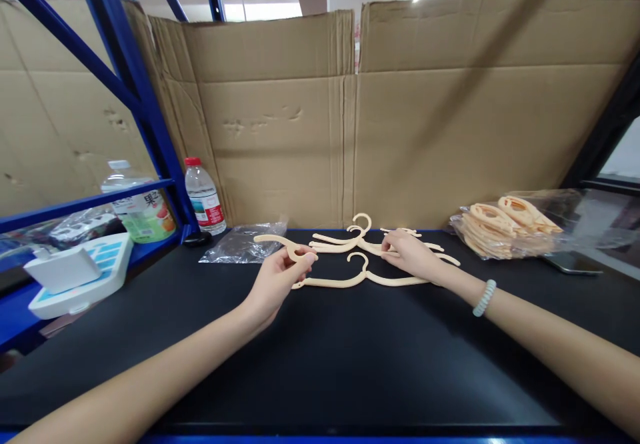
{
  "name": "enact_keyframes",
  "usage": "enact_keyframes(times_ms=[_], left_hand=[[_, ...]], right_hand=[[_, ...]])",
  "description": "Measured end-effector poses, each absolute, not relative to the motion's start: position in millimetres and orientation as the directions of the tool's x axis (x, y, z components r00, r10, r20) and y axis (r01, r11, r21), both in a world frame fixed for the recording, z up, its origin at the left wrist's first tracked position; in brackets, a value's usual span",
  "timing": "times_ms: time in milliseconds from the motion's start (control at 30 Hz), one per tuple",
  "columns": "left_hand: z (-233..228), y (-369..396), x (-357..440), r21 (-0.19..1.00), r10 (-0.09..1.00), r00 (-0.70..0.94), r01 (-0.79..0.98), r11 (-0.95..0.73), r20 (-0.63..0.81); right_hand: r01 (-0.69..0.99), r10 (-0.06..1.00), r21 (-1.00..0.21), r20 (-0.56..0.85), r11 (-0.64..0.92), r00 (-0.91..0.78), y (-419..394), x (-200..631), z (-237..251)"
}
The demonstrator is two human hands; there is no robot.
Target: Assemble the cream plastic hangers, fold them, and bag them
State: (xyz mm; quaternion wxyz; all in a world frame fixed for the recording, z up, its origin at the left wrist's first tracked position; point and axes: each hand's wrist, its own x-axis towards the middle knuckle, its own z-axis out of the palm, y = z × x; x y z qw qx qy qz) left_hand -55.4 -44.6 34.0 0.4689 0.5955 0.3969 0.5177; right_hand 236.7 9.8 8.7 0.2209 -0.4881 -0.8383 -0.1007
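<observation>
My left hand (pixel 280 274) pinches a cream plastic clothes hanger part (pixel 271 238), raised a little above the black table; its curved end sticks out to the left, and my fingers hide some of it. On the tabletop in front of me an unfolded clothes hanger (pixel 333 284) lies with its hook pointing away. Just behind it, more cream hangers (pixel 333 247) overlap in a low pile. My right hand (pixel 413 254) reaches onto the right side of this pile, fingers curled down and closed around a hanger arm. The fingers partly cover what they grip.
At the right lies a clear plastic bag of folded hangers (pixel 493 231) beside a phone (pixel 573 264). An empty-looking plastic bag (pixel 243 244) and a red-capped water bottle (pixel 205 197) are at left. Cardboard (pixel 280 137) walls the back; a blue frame (pixel 145 111) stands left.
</observation>
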Motion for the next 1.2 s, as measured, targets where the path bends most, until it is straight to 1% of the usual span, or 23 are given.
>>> enact_keyframes(times_ms=[67, 133, 200, 233, 400, 533, 633, 767, 900, 1067, 1200], left_hand=[[34.4, -39.2, -59.3, 0.973, 0.968, 0.111, -0.074, -0.219, 0.226], [33.6, -34.3, -62.4, 0.972, 0.975, 0.101, -0.148, -0.181, 0.197], [32.3, -30.5, -64.1, 0.963, 0.979, 0.114, -0.232, -0.138, 0.168], [31.8, -29.3, -64.4, 0.956, 0.980, 0.122, -0.268, -0.118, 0.155], [31.6, -28.7, -62.2, 0.926, 0.978, 0.156, -0.372, -0.070, 0.137], [31.1, -30.2, -61.5, 0.920, 0.962, 0.253, -0.392, 0.005, 0.102], [29.9, -31.4, -61.2, 0.916, 0.947, 0.310, -0.398, 0.048, 0.085], [30.0, -35.6, -59.1, 0.906, 0.928, 0.360, -0.419, 0.066, 0.099], [30.9, -40.8, -57.8, 0.887, 0.904, 0.423, -0.438, 0.147, 0.059], [30.2, -42.8, -57.7, 0.840, 0.868, 0.494, -0.488, 0.236, 0.043], [30.1, -42.4, -57.0, 0.825, 0.867, 0.496, -0.505, 0.254, 0.037]], right_hand=[[0.861, 0.777, -0.098, 0.492, 0.499, -0.394, 8.3, 240.0, 13.4], [0.840, 0.775, -0.188, 0.524, 0.508, -0.352, 3.8, 245.0, 19.8], [0.799, 0.755, -0.258, 0.567, 0.543, -0.330, -3.9, 250.9, 27.1], [0.779, 0.736, -0.272, 0.592, 0.564, -0.327, -8.7, 253.6, 30.5], [0.754, 0.651, -0.227, 0.685, 0.617, -0.327, -32.6, 258.4, 36.2], [0.744, 0.608, -0.209, 0.729, 0.635, -0.314, -44.1, 253.2, 28.2], [0.743, 0.608, -0.212, 0.731, 0.635, -0.311, -48.9, 251.1, 22.4], [0.730, 0.612, -0.239, 0.733, 0.640, -0.296, -54.0, 251.4, 17.4], [0.701, 0.597, -0.251, 0.743, 0.668, -0.304, -59.5, 247.5, 15.0], [0.688, 0.556, -0.219, 0.770, 0.692, -0.313, -64.5, 242.3, 16.4], [0.691, 0.534, -0.198, 0.785, 0.695, -0.313, -65.5, 241.7, 16.7]])
